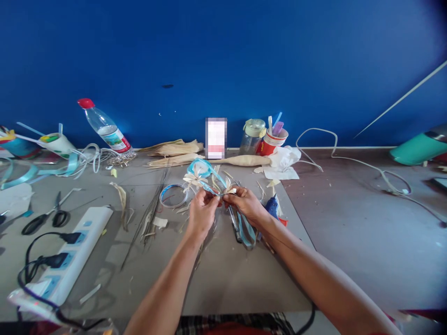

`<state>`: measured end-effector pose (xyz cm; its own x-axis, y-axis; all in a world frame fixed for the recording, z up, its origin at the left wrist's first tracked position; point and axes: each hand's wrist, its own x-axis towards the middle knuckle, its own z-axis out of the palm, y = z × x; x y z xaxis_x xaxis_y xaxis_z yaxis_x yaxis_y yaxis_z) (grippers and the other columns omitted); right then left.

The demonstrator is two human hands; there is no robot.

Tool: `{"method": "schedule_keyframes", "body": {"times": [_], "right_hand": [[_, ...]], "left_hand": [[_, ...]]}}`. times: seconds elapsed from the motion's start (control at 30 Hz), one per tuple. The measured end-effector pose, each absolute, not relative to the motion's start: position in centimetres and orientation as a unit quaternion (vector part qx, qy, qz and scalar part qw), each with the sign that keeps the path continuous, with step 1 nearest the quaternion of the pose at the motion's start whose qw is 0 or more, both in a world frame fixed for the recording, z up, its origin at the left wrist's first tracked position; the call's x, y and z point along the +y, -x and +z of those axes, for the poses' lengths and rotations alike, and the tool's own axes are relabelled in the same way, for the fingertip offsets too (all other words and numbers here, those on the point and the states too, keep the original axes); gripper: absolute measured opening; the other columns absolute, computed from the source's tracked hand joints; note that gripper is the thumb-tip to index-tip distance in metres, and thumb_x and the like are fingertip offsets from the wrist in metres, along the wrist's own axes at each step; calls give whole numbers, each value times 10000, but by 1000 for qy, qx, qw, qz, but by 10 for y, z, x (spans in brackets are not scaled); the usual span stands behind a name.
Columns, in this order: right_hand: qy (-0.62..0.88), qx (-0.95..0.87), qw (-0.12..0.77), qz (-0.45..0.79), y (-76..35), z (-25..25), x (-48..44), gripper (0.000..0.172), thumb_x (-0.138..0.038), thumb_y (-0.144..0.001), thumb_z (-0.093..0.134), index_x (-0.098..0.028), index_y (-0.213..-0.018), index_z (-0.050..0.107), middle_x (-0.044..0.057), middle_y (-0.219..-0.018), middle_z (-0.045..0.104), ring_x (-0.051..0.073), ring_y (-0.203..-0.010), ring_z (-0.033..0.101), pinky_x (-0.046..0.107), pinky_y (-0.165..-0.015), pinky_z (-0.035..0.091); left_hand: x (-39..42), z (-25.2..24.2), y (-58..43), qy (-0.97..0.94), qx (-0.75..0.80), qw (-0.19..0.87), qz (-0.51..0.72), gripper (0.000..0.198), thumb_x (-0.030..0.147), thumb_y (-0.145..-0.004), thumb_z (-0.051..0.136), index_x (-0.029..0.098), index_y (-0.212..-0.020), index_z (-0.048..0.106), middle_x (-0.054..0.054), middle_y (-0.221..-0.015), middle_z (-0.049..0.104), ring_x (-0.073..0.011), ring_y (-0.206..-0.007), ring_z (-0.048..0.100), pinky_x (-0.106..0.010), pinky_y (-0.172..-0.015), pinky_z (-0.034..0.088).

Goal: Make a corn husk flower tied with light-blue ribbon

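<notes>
Above the middle of the table, my left hand (204,207) and my right hand (243,203) nearly meet at the fingertips. The left fingers pinch a light blue ribbon (208,187) close to a pale flower of dried husk (196,178). Thumb and forefinger of my right hand close on pale husk strips (229,190) at the same spot; fingers hide how the pieces join. Just behind lies a coil of blue ribbon (199,164). A roll of tape (173,196) sits left of my left hand. Under my right wrist are a black pen (234,224) and a ribbon loop (247,231).
A blue glue gun (272,206) lies right of my right hand. Thin wires (151,211), black scissors (42,220) and a white power strip (78,260) with plugged cords occupy the left. Along the wall stand a bottle (106,128), a jar (252,137) and a paper cup (274,141).
</notes>
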<state>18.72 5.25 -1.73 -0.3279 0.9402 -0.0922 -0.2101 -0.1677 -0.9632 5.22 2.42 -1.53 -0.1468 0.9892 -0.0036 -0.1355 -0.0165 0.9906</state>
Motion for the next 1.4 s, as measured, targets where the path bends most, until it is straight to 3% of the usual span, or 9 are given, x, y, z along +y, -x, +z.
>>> {"method": "schedule_keyframes", "body": {"times": [0.37,1.13,1.4], "right_hand": [[399,-475,433,654,-187,-13,53,136,-277,-613,699,-156,-656,653,-28,-573,572,84,-533,457,230,-557,348],[396,-440,420,688,-184,-17,52,177,-276,-590,714,-141,-661,625,-24,-566,576,77,-514,480,222,-546,363],[398,-414,402,713,-184,-17,52,203,-286,-568,732,-151,-645,602,-28,-578,570,71,-508,482,224,-541,380]], "left_hand": [[23,-13,-54,-449,555,407,569,96,192,-680,614,161,-769,596,9,-646,625,-121,-584,572,-232,-572,427],[26,-17,-55,-438,532,446,571,63,167,-683,582,162,-743,568,42,-603,525,-78,-524,450,-196,-508,349],[24,-15,-56,-413,532,476,565,187,182,-674,584,161,-853,633,28,-662,565,-88,-582,485,-205,-574,378]]}}
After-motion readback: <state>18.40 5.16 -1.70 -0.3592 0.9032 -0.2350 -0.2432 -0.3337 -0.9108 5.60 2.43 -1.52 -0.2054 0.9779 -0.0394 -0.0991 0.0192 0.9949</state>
